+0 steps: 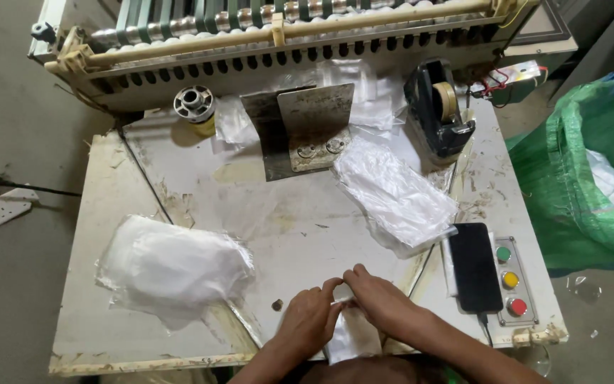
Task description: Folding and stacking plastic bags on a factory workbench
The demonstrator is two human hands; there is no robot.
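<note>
Two hands are working one small clear plastic bag at the near edge of the worn white table, directly in front of you. Your left hand is pinching the bag's upper left corner, fingers closed on the film. Your right hand is meeting it from the other side, fingertips closed on the same top edge, so the two hands are touching at the bag's mouth.

To handle the film well, you are best keeping both pinches on the edge only (the film looks thin and likely to crease) and holding the mouth level.

The bag's long axis is running from far to near, its top pointing away from you and its lower end hanging over the table edge toward your body.

Left of the hands, a heap of bags is lying; right of them, a second stack, a black phone and a three-button panel.
</note>
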